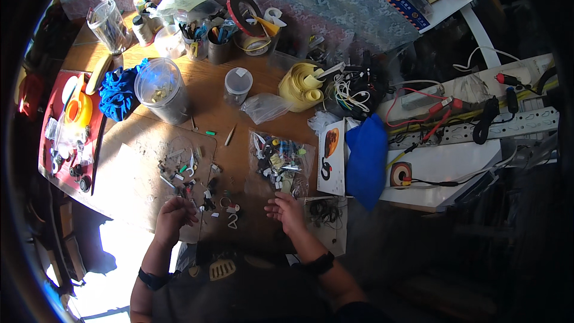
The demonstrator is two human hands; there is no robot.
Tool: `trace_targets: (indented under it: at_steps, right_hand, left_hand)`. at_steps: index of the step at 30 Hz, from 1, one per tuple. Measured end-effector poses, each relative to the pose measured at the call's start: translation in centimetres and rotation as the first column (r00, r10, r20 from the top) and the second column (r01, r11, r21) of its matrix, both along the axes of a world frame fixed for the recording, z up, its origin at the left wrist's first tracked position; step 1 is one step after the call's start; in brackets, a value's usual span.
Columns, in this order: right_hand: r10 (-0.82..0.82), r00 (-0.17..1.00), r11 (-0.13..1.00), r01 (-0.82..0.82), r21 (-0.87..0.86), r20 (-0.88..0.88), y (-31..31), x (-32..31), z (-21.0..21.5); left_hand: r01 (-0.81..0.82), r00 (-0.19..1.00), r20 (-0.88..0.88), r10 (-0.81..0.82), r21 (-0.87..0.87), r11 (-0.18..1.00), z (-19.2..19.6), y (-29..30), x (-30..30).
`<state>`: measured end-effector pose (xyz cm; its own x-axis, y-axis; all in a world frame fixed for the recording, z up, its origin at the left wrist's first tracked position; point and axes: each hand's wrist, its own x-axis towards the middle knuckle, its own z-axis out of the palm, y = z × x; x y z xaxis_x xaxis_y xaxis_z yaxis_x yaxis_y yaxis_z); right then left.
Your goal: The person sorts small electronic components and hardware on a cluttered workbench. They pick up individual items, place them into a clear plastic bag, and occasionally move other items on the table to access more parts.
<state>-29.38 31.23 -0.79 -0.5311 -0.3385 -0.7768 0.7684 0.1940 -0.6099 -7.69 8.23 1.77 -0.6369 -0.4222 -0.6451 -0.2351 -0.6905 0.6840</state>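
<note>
My left hand (173,215) is at the table's near edge with its fingers curled in; whether something small is in them I cannot make out. Just beyond it lies a scatter of small mixed parts (190,170) in black, white, green and metal. My right hand (287,212) has its fingers loosely apart and holds nothing I can see. It hovers at the near edge of a clear plastic bag (282,161) spread with more small parts. Between my hands lie a white bent hook-like piece (232,221) and a small ring (225,202).
A clear tub (160,90), a lidded jar (238,82) and a yellow roll (299,87) stand farther back. Left are blue cloth (119,91) and a red tray (51,137). Right are a white box (330,158), a blue bag (366,161) and cables (353,97).
</note>
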Motion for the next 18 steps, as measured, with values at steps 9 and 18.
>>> trace_targets:
  at_steps: [9,18]
  right_hand:
    - [-0.042,0.948,0.998,0.028,-0.049,-0.315,-1.0,-3.7,-1.9]
    - [0.411,0.418,0.912,-0.172,0.373,-0.81,-3.0,-6.2,-2.3]
  left_hand:
    - [0.056,0.997,0.047,-0.055,-0.024,0.998,0.6,0.7,-0.5]
    - [0.087,0.993,0.08,-0.083,-0.042,0.995,0.7,0.9,-0.6]
